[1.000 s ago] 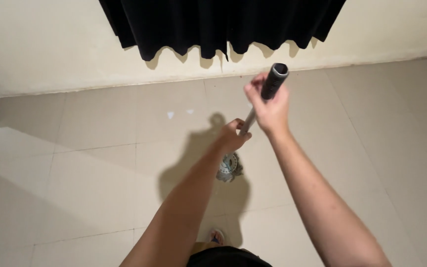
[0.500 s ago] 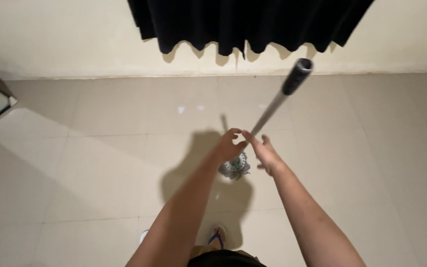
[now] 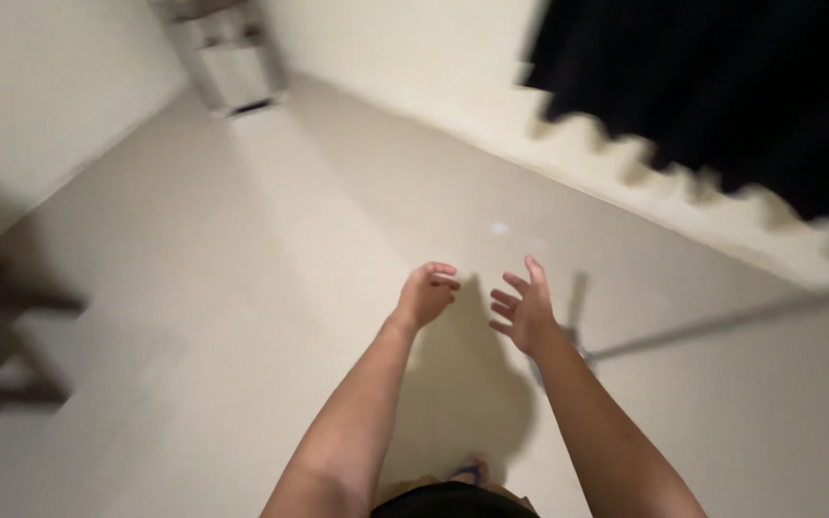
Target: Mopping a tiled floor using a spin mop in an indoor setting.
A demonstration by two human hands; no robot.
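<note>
Leaning away to the right, the mop handle shows only as a pale blurred streak that runs off the right edge of the view, so its grip end is cut off, and its lower end and the mop head are hidden behind the right forearm. Neither hand touches it: the right hand is spread with its fingers wide just left of the pole's lower part, and the left hand hangs beside it, loosely curled and holding nothing. Half a second ago the left fingers were at the pole and the right hand was opening beside it; a second ago both hands gripped it upright. The view has swung too, so the black curtain now fills the upper right, smeared by motion, and a pale blurred cabinet has come into sight at the top left. The tiled floor and a dark shape at the left edge are too blurred to make out.
</note>
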